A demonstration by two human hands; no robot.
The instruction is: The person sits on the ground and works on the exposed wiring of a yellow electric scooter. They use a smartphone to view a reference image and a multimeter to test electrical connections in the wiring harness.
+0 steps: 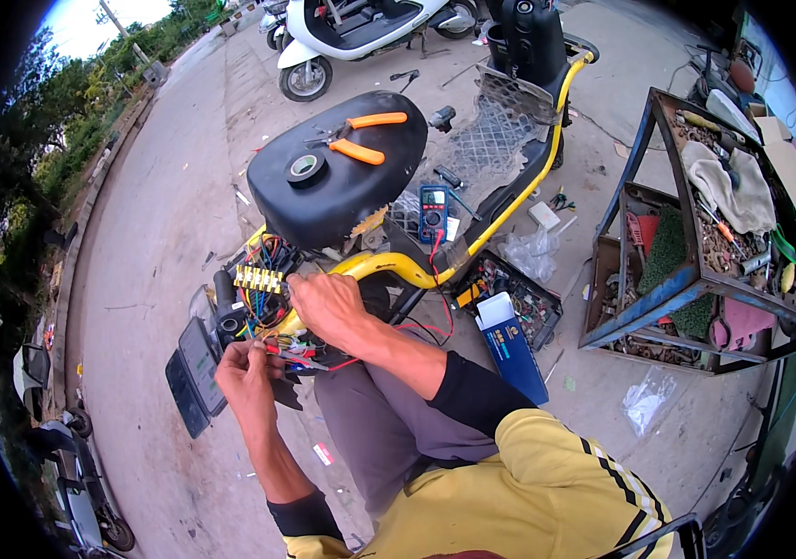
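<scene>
My left hand (247, 374) pinches thin wires (281, 352) with red and white parts at the rear of a yellow-framed scooter (407, 268). My right hand (323, 307) is closed at the right end of a yellow strip of connectors (254, 278), above a bundle of coloured wires; what its fingertips hold is partly hidden. Beyond my hands lies the black seat (277, 200), with orange-handled pliers (365, 121) and a black tape roll (306, 168) on it. A multimeter (433, 210) with a red lead rests on the footboard.
An open parts case (533, 312) and blue box (514, 363) lie to my right. A rusty metal rack (659, 298) of tools and scrap stands further right, plastic bags (645, 396) on the ground. Parked scooters stand ahead (328, 28) and at lower left (90, 480). A curb (90, 224) runs along the left.
</scene>
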